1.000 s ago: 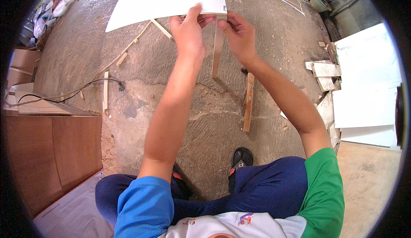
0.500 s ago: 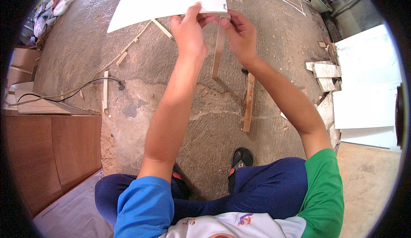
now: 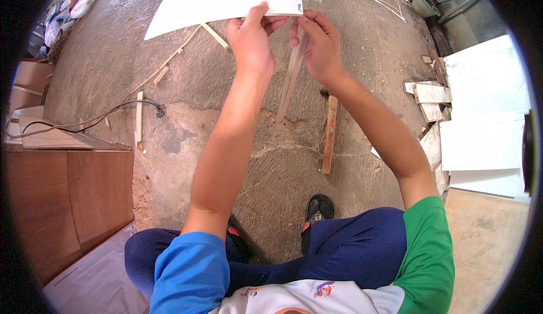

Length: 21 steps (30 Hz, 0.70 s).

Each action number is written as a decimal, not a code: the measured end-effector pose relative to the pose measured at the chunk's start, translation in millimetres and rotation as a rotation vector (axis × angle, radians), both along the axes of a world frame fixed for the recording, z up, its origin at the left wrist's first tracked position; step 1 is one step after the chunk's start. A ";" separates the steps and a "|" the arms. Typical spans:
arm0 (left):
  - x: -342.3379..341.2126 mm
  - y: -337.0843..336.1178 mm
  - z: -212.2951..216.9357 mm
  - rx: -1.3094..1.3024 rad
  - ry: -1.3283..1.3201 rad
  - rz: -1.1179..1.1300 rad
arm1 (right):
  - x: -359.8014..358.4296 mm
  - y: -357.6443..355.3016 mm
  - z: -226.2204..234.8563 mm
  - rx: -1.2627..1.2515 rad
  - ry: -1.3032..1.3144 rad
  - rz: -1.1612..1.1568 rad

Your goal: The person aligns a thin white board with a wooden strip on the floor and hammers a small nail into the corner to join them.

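A white panel [image 3: 232,0] is held out at the top of the view, its near edge facing me. My left hand [image 3: 251,42] grips that edge, thumb on the upper face and fingers curled beneath. Close to the panel's right corner, my right hand [image 3: 323,45] pinches the upper end of a long, thin, pale brown strip [image 3: 291,82]. From the corner the strip hangs down toward the floor, slightly blurred. Whether its top end is fixed to the panel edge is hidden by my fingers.
On the concrete floor lie a wooden bar [image 3: 329,139] with a dark end, thin wood sticks [image 3: 139,119] and a black cable with a plug [image 3: 159,111]. A brown wooden box [image 3: 73,195] stands left. White boards [image 3: 481,110] and offcuts [image 3: 431,93] are at the right.
The strip's lower end has swung slightly left and toward me. My right fingers have shifted on its upper part, and the panel has moved slightly right and up.
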State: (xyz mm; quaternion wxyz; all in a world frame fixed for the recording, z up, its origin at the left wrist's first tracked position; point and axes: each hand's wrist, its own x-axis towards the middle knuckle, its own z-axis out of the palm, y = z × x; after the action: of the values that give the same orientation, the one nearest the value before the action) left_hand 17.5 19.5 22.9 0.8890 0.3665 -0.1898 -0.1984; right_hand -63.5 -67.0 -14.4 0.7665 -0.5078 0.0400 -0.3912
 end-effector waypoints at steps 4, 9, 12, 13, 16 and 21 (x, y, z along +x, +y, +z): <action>0.4 -2.0 -1.6 -0.021 0.013 0.000 | -0.3 -7.0 -1.3 0.099 -0.034 0.144; -3.4 0.0 -2.1 -0.014 0.036 0.010 | 0.1 -7.4 -4.5 0.168 -0.050 0.223; -3.0 -0.5 -4.7 -0.011 0.054 0.015 | -0.8 -7.1 -5.2 0.158 -0.028 0.230; -2.8 -1.3 -5.0 -0.012 0.062 0.020 | -0.9 -7.6 -5.8 0.159 -0.021 0.233; -3.8 -3.9 -5.0 -0.022 0.090 0.016 | -0.9 -8.9 -7.1 0.164 -0.012 0.249; 1.4 -2.1 -11.3 -0.003 0.116 0.013 | 2.9 -7.3 -6.6 0.109 0.000 0.251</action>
State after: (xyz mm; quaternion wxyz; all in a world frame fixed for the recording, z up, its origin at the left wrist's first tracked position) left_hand 18.9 17.3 11.6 0.9002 0.3544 -0.1358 -0.2136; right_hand -60.6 -74.3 -21.0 0.8358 -0.4665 -0.0027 -0.2895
